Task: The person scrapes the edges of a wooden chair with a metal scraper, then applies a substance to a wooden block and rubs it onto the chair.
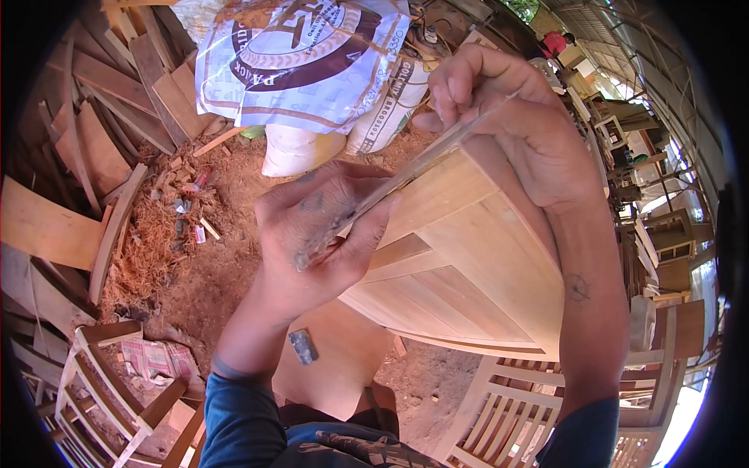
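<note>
One thin strip, held at both ends, over one wooden panel.
The left hand wraps its near end, the right hand grips its far end with bent fingers; one grey block lies near, scrap boards crowd the left, one printed sheet lies far.

heaped wood and chair frames edge a reddish dirt floor.

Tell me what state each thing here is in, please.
Thin strip: aslant, gripped at both ends
Left hand: closed on its near end
Right hand: closed on its far end
Wooden panel: unpainted
Grey block: lying on a brown board
White sack: bulging
Wood shavings: heaped loose on the ground
</note>
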The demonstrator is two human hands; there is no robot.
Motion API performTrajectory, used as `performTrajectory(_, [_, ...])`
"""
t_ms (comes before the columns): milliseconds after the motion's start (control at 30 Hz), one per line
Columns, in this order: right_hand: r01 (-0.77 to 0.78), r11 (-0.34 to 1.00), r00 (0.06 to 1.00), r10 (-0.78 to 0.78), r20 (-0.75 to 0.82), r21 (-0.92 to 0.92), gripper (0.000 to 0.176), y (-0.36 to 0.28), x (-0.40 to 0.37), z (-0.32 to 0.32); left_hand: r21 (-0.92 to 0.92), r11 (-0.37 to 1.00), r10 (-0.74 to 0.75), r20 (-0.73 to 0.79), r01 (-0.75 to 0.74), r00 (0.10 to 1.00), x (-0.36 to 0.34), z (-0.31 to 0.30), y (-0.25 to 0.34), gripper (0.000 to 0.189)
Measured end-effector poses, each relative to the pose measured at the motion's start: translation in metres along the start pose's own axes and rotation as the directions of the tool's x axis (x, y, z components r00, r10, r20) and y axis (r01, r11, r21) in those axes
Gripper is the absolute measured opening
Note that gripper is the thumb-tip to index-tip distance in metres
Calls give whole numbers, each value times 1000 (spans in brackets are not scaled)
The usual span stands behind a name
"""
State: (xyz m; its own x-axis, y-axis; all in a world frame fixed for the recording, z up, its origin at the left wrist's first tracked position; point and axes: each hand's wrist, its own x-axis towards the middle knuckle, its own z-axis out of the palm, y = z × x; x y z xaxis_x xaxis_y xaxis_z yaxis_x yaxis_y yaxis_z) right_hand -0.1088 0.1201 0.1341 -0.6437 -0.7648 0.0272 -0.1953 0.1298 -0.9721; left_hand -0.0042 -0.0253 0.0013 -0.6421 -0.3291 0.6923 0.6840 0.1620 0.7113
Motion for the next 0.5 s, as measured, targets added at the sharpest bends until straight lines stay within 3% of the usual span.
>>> performTrajectory(133, [30, 1000, 999, -30, 26, 6, 15, 1, 0, -1, -16, 998, 57, -54, -58, 997, 3, 6, -4, 7])
performTrajectory(233, [40, 999, 999, -41, 31, 26, 15, 3, 0, -2, 21, 1000, 6, 24, -6, 1000, 0, -3, -6, 9])
performTrajectory(300, [39, 999, 999, -39, 11, 26, 14, 3, 1, 0, -85, 992, -96, -12, 95, 995, 0, -7, 1, 14])
performTrajectory(367, [41, 998, 998, -43, 53, 39, 12, 4, 2, 1, -343, 914, -278, -135, 218, 951, 3, -5, 13, 20])
performTrajectory(400, [44, 998, 996, -47, 72, 43, 11, 2, 2, 0, -236, 958, -188, -79, 164, 979, -1, -19, 0, 47])
performTrajectory(500, [72, 978, 996, -58, 73, -198, 9, 1, 2, 4, -321, 921, -301, -218, 223, 928, -15, -39, -6, 34])
